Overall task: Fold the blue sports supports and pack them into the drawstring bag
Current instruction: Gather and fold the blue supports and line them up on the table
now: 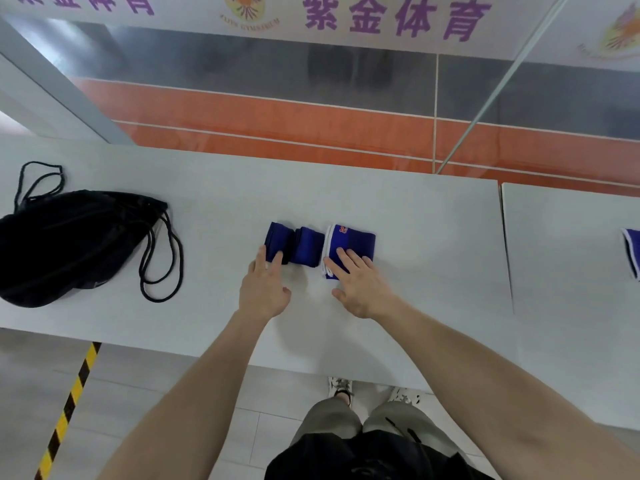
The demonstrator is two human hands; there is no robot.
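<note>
Two folded blue sports supports lie side by side in the middle of the white table (415,220). The left support (298,242) is plain dark blue; the fingertips of my left hand (265,289) rest on its near edge, fingers spread. The right support (356,242) has a white trim and an orange logo; my right hand (356,284) lies flat on its near half, fingers apart. Neither hand grips anything. The black drawstring bag (69,240) lies slumped at the table's left end, its cords (162,258) looping toward the supports.
Another blue support with white trim (632,256) pokes in at the right edge, on a second table (571,271) separated by a narrow gap. A glass wall with an orange band runs behind the table. Yellow-black floor tape (69,410) is below left.
</note>
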